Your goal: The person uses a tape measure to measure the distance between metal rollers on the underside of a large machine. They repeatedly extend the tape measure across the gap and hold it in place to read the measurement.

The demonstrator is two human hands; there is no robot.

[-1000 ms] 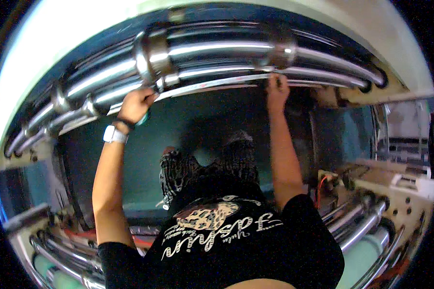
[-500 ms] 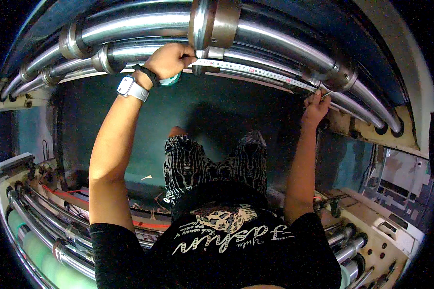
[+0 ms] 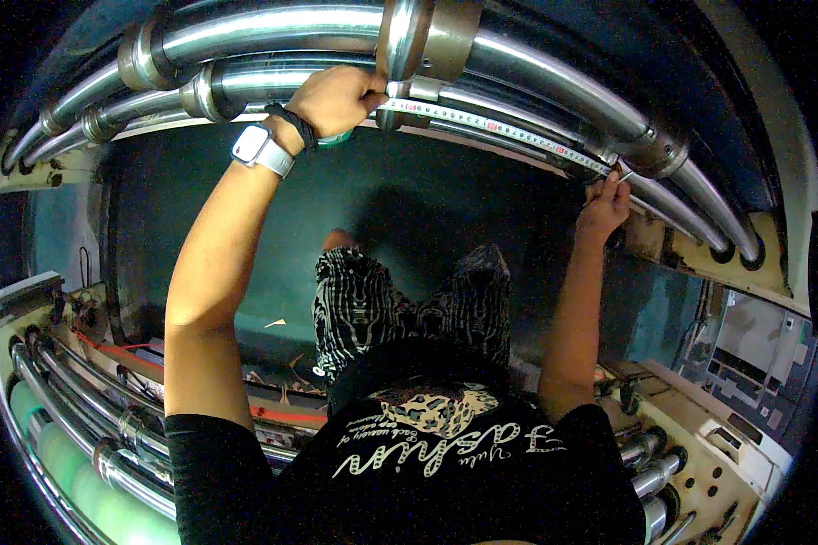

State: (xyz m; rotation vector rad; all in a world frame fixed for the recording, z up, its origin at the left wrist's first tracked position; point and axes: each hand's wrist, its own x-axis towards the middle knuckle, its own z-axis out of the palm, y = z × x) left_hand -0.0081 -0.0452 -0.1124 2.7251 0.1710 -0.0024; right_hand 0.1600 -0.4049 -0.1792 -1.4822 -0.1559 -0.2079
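A white tape measure stretches along the lower of two shiny metal shafts. My left hand is closed on its case end, with a bit of the green case showing below the palm. The fingers are right beside a wide metal collar. At the other end, my right hand pinches the end of the blade, just under a second collar. The upper shaft runs above the tape.
A pale machine side frame holds the shaft ends at the right. Behind me are more rollers, one of them green, and a red cable or strip. A dark floor lies below, with small scraps on it.
The view has shifted slightly, and my left hand sits a little farther right and higher along the shaft. Both hands keep their hold on the tape measure.
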